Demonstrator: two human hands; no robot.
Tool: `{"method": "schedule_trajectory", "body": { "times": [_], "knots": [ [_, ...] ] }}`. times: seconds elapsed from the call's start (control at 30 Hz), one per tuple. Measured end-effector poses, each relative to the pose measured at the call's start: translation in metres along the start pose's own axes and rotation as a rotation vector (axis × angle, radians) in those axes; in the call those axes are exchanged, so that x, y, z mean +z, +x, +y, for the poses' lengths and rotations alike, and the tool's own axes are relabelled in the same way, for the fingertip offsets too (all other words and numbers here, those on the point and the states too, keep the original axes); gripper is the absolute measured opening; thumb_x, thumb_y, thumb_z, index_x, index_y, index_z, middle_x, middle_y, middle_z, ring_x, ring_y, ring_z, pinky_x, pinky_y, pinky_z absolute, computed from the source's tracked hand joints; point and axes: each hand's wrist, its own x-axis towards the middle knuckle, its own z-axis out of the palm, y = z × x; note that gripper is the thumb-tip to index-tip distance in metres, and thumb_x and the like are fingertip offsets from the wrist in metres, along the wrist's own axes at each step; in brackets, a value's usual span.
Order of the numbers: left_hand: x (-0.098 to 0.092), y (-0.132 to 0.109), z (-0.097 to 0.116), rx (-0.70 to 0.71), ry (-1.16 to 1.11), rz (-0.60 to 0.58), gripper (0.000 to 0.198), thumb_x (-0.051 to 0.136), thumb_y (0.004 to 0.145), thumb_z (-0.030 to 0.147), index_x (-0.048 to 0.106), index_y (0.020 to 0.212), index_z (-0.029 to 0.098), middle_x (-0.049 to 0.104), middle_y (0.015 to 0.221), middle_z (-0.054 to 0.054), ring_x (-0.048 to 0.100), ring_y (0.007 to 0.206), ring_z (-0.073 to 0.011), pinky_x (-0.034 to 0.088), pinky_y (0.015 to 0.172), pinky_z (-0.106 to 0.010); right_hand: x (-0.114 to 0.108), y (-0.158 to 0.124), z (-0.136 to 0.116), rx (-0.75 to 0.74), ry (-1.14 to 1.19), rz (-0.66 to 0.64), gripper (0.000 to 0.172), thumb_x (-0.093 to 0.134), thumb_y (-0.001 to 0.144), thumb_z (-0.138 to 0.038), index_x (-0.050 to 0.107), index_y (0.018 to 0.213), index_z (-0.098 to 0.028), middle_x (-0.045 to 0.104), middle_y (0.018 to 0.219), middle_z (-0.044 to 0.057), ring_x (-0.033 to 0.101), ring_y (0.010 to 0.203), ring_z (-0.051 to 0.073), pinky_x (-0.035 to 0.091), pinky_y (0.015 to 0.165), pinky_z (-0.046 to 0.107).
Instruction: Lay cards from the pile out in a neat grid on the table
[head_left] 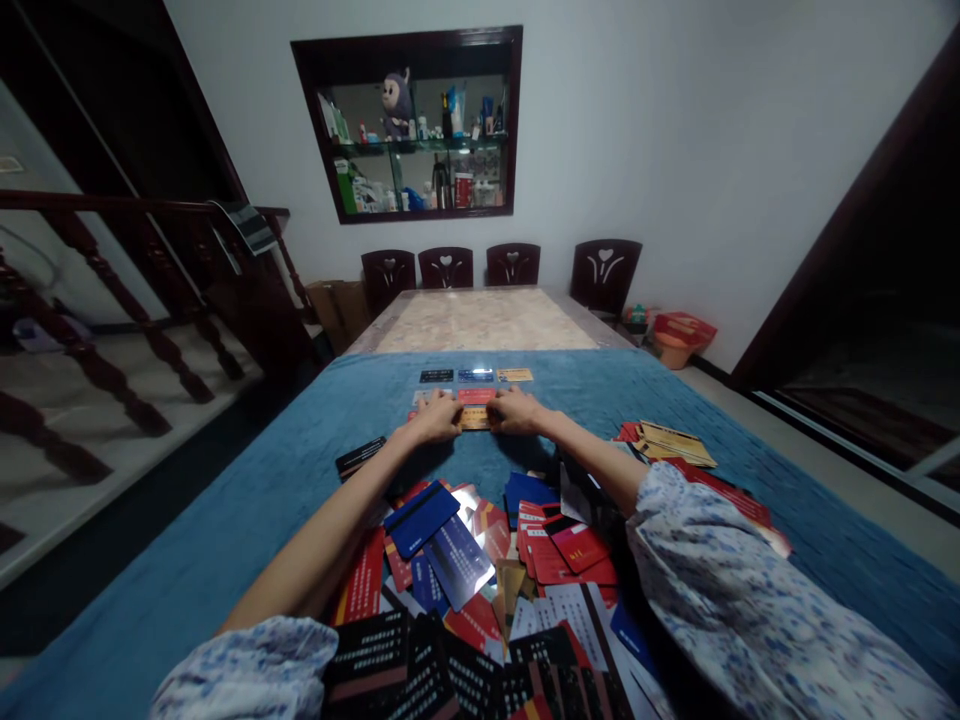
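Observation:
My left hand (439, 418) and my right hand (514, 411) reach forward over a blue cloth. Between them lies a gold card (474, 419), its two short edges held by my bent fingers. Just beyond it is a red card (477, 396), with a pale card (429, 397) partly behind my left hand. Farther off, a black card (436, 376), a blue card (475, 376) and a yellow card (514, 375) form a row. A big loose heap of mixed cards (459, 560) spreads between my forearms. What lies under my right hand is hidden.
A stack of gold cards (677, 443) and red cards (731, 490) lie right of my right arm. One black card (360, 458) rests near my left forearm. The blue cloth (300, 440) covers the near table; several chairs (514, 264) stand at its far end.

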Motion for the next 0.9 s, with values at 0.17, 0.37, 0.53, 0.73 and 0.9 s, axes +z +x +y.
{"method": "schedule_trajectory", "body": {
  "times": [0.17, 0.37, 0.53, 0.73, 0.9],
  "knots": [
    [0.0007, 0.005, -0.0023, -0.019, 0.026, -0.057, 0.015, 0.06, 0.078, 0.023, 0.063, 0.092, 0.018, 0.06, 0.118, -0.011, 0.043, 0.123, -0.0339, 0.04, 0.099, -0.053, 0.0024, 0.0052, 0.0022, 0.017, 0.007, -0.022, 0.033, 0.066, 0.079, -0.037, 0.07, 0.109, -0.024, 0.058, 0.131, 0.011, 0.049, 0.121, 0.034, 0.049, 0.085, 0.038],
    [-0.0021, 0.0056, -0.0027, -0.008, 0.042, -0.096, 0.012, 0.059, 0.079, 0.023, 0.061, 0.089, 0.019, 0.058, 0.119, -0.011, 0.042, 0.123, -0.0319, 0.039, 0.101, -0.053, 0.0049, 0.0084, 0.0042, 0.032, 0.017, -0.032, 0.031, 0.065, 0.078, -0.037, 0.07, 0.105, -0.023, 0.058, 0.129, 0.011, 0.053, 0.117, 0.032, 0.048, 0.088, 0.035],
    [-0.0006, 0.0058, -0.0041, -0.006, 0.05, -0.099, 0.013, 0.057, 0.079, 0.021, 0.062, 0.091, 0.019, 0.057, 0.12, -0.012, 0.043, 0.122, -0.0316, 0.04, 0.099, -0.051, 0.0052, 0.0093, 0.0059, 0.022, 0.025, -0.032, 0.034, 0.065, 0.079, -0.037, 0.069, 0.108, -0.021, 0.059, 0.128, 0.012, 0.055, 0.116, 0.031, 0.047, 0.089, 0.034],
    [0.0016, 0.0046, -0.0014, -0.018, 0.051, -0.075, 0.018, 0.054, 0.081, 0.021, 0.065, 0.095, 0.019, 0.058, 0.118, -0.012, 0.043, 0.12, -0.0325, 0.041, 0.096, -0.05, 0.0036, 0.0076, 0.0067, 0.013, 0.039, -0.029, 0.035, 0.066, 0.078, -0.036, 0.07, 0.11, -0.024, 0.06, 0.126, 0.011, 0.054, 0.116, 0.032, 0.048, 0.086, 0.035],
    [0.0031, 0.0035, -0.002, 0.012, 0.067, -0.038, 0.019, 0.053, 0.08, 0.02, 0.065, 0.095, 0.02, 0.06, 0.118, -0.011, 0.042, 0.121, -0.0325, 0.039, 0.095, -0.049, 0.0028, 0.0058, 0.0054, 0.011, 0.042, -0.02, 0.034, 0.065, 0.078, -0.034, 0.07, 0.109, -0.024, 0.061, 0.124, 0.011, 0.056, 0.113, 0.031, 0.048, 0.085, 0.034]
  ]
}}
